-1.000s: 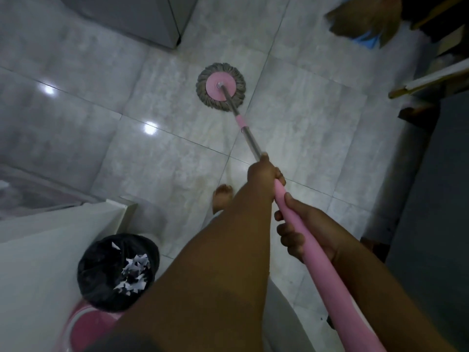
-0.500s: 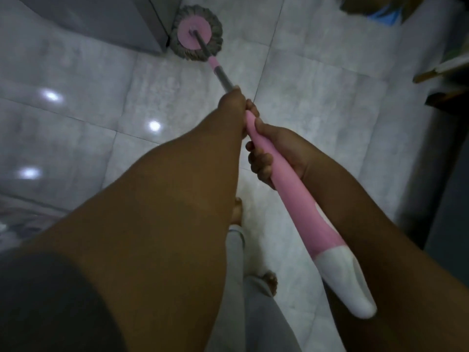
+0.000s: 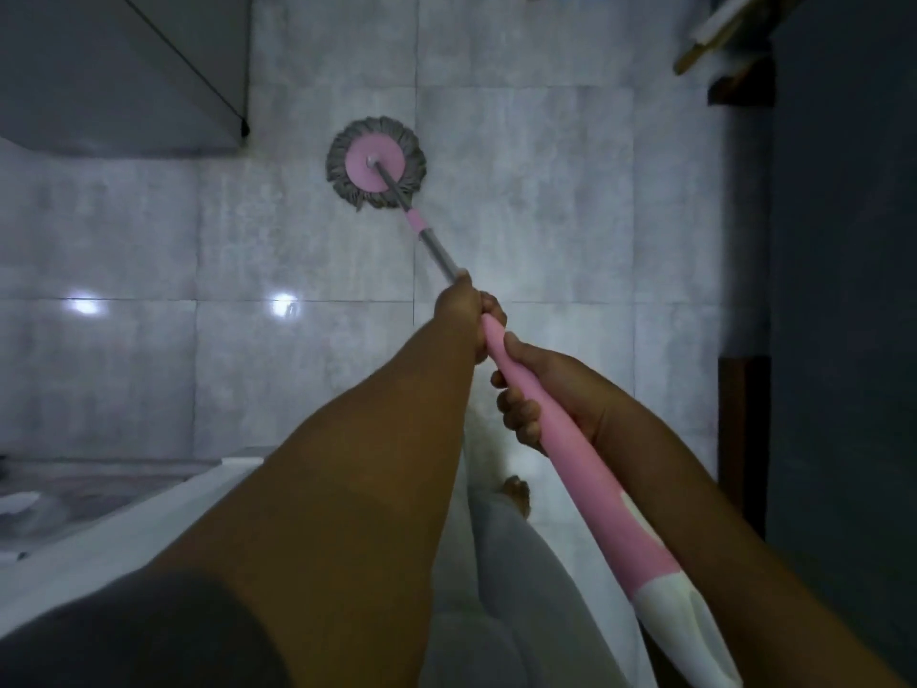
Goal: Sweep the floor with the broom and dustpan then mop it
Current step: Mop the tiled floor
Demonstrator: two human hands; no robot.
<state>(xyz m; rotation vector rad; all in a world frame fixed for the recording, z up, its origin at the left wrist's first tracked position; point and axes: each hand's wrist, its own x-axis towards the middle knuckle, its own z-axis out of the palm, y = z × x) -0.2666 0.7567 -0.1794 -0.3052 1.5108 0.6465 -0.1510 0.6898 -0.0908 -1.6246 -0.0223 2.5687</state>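
— While we look down, where is our mop head [image 3: 375, 163]?
— Flat on the tiled floor [image 3: 521, 191], near the grey cabinet [image 3: 124, 77]. Our left hand [image 3: 459, 310] wraps the pole [image 3: 436, 250]; our right hand [image 3: 541, 389] grips the pink handle [image 3: 585, 484] just behind.

Bare from the left hand [image 3: 461, 310] along the whole forearm to a short dark sleeve [image 3: 129, 633] at the near left, probably charcoal or black, though the dim light blurs the shade. Plain, smooth cloth there. Bare too from the right hand [image 3: 551, 389] back to the near right edge. Between the arms, a pale grey trouser leg [image 3: 526, 568], loose and soft-looking, ending at a bare foot [image 3: 517, 495] farther out.
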